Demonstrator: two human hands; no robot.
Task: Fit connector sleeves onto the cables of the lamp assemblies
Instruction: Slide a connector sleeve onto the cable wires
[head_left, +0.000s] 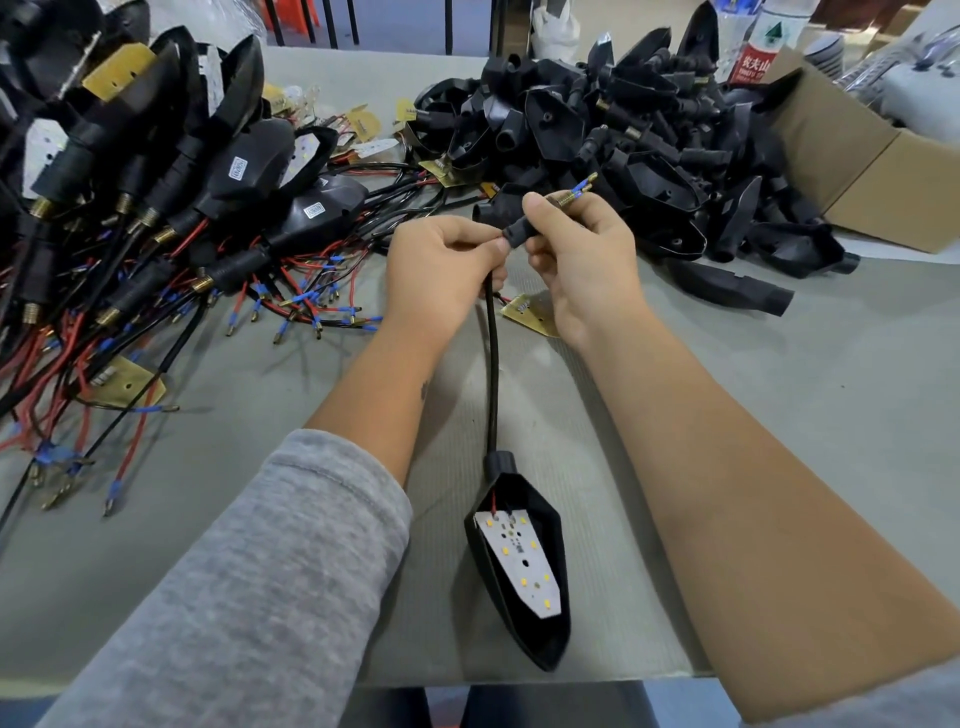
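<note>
A black pointed lamp housing (540, 618) with a white LED board (522, 564) inside lies on the table near me. Its black cable (492, 364) runs up to my hands. My left hand (441, 273) grips the cable just below its top end. My right hand (582, 249) pinches a short black connector sleeve (515, 234) that sits on the cable end. The blue-tipped wire ends with brass terminals (579, 189) stick out above my right fingers.
A heap of lamp assemblies with red and black wires (130, 218) fills the left side. A pile of empty black housings and sleeves (623, 135) lies at the back right beside a cardboard box (883, 171). A small gold circuit board (532, 314) lies under my right hand.
</note>
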